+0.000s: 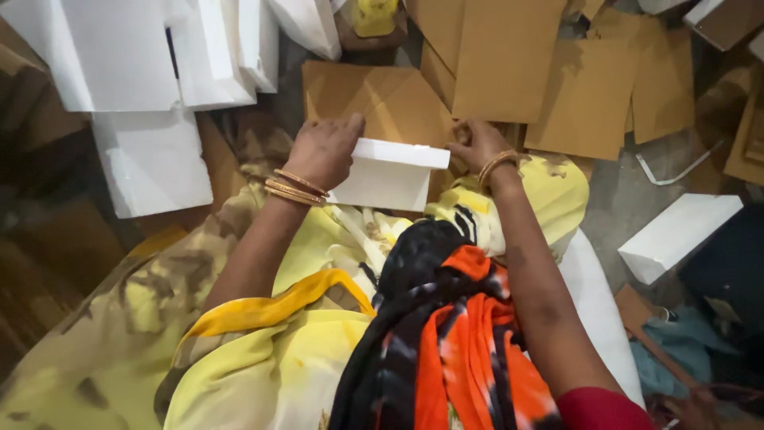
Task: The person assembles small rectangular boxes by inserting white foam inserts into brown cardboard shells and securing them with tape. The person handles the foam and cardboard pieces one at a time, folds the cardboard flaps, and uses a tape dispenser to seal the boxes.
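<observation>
White foam makes up the block [387, 173] we hold over our lap, a flat rectangular piece tilted so that its thin top edge and broad front face show. Our left hand [322, 150] lies on its left end, palm down with the fingers curled over the top edge, so that hand is closed on the block. Our right hand [475, 143] meets the block's right end with bent fingers; we cannot tell how firmly it grips, because the fingertips are hidden behind the corner. Gold bangles [293, 188] ring our left wrist, and another bangle [497, 163] sits on the right wrist.

Just below the block, yellow cloth [318, 239] covers our knees, and an orange and black scarf [454, 334] hangs down the middle of the view. A red sleeve [601, 410] shows at our right upper arm.

Behind the block, brown cardboard sheets [509, 64] lie overlapping on the floor, 1 of them directly beneath our hands. To the left, well apart from us, several larger white foam slabs [151, 159] are stacked loosely. To the right, a single white foam brick [676, 235] rests on the grey floor, near a curved white strip [676, 171].
</observation>
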